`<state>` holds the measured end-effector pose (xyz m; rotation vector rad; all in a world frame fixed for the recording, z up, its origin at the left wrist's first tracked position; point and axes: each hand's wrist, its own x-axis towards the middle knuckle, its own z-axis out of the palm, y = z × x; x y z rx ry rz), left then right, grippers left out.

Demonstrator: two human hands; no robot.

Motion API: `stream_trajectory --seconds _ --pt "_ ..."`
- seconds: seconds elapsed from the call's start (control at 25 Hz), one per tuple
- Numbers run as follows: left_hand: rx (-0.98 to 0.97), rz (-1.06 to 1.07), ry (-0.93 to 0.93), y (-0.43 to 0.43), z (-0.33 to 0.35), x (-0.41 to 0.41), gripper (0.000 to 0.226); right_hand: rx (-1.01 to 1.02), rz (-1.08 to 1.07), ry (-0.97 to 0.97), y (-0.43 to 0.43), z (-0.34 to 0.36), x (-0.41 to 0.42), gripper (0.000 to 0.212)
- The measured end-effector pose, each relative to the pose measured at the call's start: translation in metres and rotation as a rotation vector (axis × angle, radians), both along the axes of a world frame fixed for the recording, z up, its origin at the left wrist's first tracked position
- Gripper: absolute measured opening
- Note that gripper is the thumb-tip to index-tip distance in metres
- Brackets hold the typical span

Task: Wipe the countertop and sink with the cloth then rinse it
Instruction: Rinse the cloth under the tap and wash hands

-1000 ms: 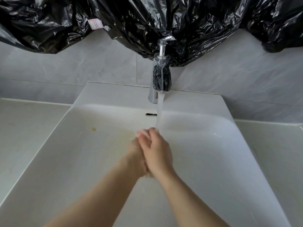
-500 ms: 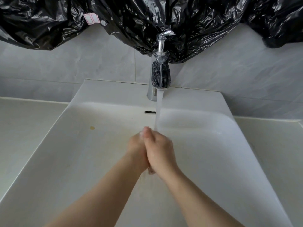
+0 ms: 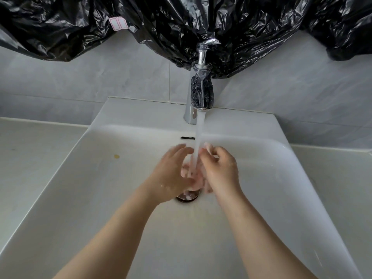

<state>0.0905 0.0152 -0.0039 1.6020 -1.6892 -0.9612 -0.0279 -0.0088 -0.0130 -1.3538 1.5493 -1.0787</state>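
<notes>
While water runs from the faucet (image 3: 198, 95), left countertop (image 3: 36, 158): pale, flat, butts against the basin's left rim.
Sink (image 3: 100, 198): white, rectangular, set between the two counter sections; wet floor.
Yellow spot (image 3: 116, 156): on the basin's left slope, well apart from the hands.
Left hand (image 3: 171, 172): fingers mostly straight, spread loosely, palm turned toward the stream; wet; grips nothing visible.
Water stream (image 3: 199, 133): falls straight between the two hands, just in front of the overflow slot (image 3: 188, 138).
Drain (image 3: 188, 196): metal ring, partly hidden beneath the hands.
Cloth: not identifiable; a pinkish blur between the palms could be fingers or fabric, cannot tell.
Right hand (image 3: 221, 170): fingers curled toward the stream, blurred; cannot tell whether they hold anything.
Right countertop (image 3: 342, 188): pale, level with the right rim.
Black plastic sheet (image 3: 181, 21): crumpled, hangs across the wall above.
</notes>
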Motion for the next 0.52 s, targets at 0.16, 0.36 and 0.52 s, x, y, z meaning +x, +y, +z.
stream_trajectory --seconds 0.16,0.36,0.52 --pt "0.045 0.101 0.032 -0.002 -0.005 -0.008 0.027 -0.06 0.004 -0.33 0.006 0.019 -0.002 0.027" --pt "0.215 0.362 0.795 -0.009 0.002 -0.007 0.017 0.189 -0.175 -0.363 -0.004 -0.004 -0.001 0.019" --pt "0.388 0.148 1.274 -0.007 0.011 -0.003 0.041 0.4 -0.074 -0.478 -0.001 -0.007 0.008 0.022"
